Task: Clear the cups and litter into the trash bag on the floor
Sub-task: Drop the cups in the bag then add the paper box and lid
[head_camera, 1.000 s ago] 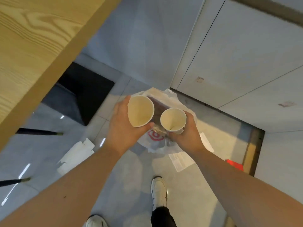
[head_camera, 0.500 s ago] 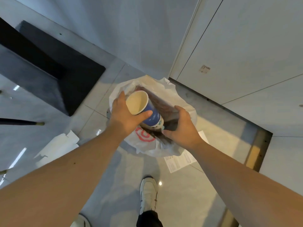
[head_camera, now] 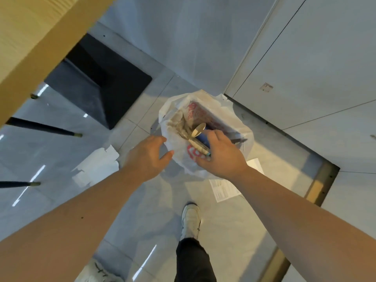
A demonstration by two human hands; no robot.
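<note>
A white plastic trash bag (head_camera: 241, 127) with a red logo stands open on the grey floor. Inside it lie crumpled brown paper (head_camera: 179, 123) and a flat box with red print (head_camera: 201, 115). A blue paper cup (head_camera: 200, 137) tilts in the bag's mouth, its opening facing up and left. My right hand (head_camera: 223, 157) is over the bag's near rim, fingers and thumb curled around the cup's lower end. My left hand (head_camera: 146, 157) hovers just left of the bag, fingers apart and empty.
A flattened white carton (head_camera: 95, 167) lies on the floor to the left, and a printed paper sheet (head_camera: 225, 188) to the bag's right. A wooden table edge (head_camera: 30, 41), black chair legs (head_camera: 44, 127) and a black pedestal (head_camera: 101, 88) stand left. My shoe (head_camera: 191, 220) is below.
A second ago each hand held a cup over the bag. The right hand's cup went in first. The left hand has since let go of the blue cup, which now sits at the right hand.
</note>
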